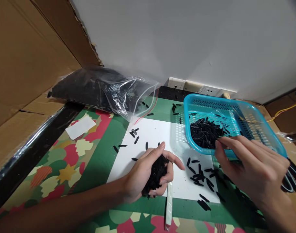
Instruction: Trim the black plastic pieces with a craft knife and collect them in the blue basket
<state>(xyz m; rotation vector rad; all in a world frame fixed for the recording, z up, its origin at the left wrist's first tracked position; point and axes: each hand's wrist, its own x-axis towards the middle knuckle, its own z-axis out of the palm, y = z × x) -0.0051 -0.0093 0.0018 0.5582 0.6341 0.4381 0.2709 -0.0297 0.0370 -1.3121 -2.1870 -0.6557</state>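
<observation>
My left hand (148, 173) is cupped around a clump of small black pieces (157, 173), above a white sheet (148, 129). Over the near rim of a blue plastic basket (254, 111), my right hand (252, 165) has its thumb and index finger pinched together; whatever they hold is too small to name. A heap of black pieces (206, 131) lies in the basket's left part. More loose black pieces (198, 176) are scattered on the sheet between my hands and on the green surface.
A clear zip bag of dark material (94, 89) lies at the back left. Nearer are a white paper scrap (80, 127) and a pale wrapped stick (169, 207). Dark-handled scissors (293, 176) sit at the right. Wall sockets (198, 86) are behind the basket; cardboard (29, 42) stands left.
</observation>
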